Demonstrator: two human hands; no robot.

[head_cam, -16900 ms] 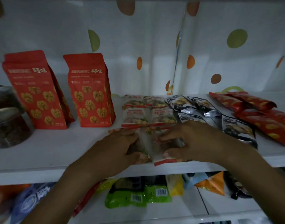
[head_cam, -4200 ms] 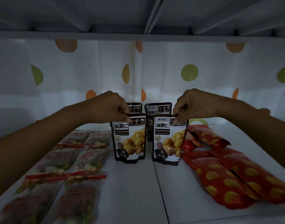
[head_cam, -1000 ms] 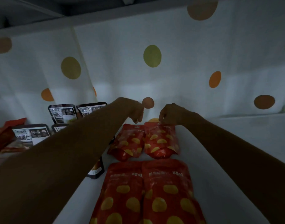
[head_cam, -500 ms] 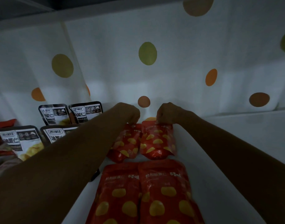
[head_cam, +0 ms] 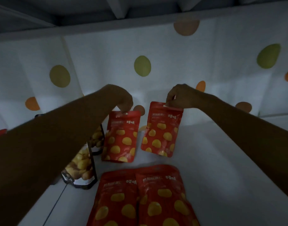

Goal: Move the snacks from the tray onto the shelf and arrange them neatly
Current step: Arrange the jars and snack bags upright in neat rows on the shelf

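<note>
Two red snack pouches with yellow spots stand upright at the back of the white shelf [head_cam: 221, 160]. My left hand [head_cam: 122, 100] pinches the top edge of the left red pouch [head_cam: 122, 136]. My right hand [head_cam: 179, 97] pinches the top edge of the right red pouch [head_cam: 163, 131], which is tilted with its lower edge at the shelf. Two more red pouches [head_cam: 140, 198] lie flat side by side in front of them.
Black chestnut pouches [head_cam: 81, 168] stand to the left, partly hidden behind my left forearm. A white curtain with coloured dots [head_cam: 142, 66] hangs behind the shelf. The underside of the shelf above [head_cam: 107, 12] is close overhead. Bare shelf surface lies to the right.
Both rear red pouches, lying flat half a second ago, now stand upright, held by their top edges. My hands have risen and moved apart.
</note>
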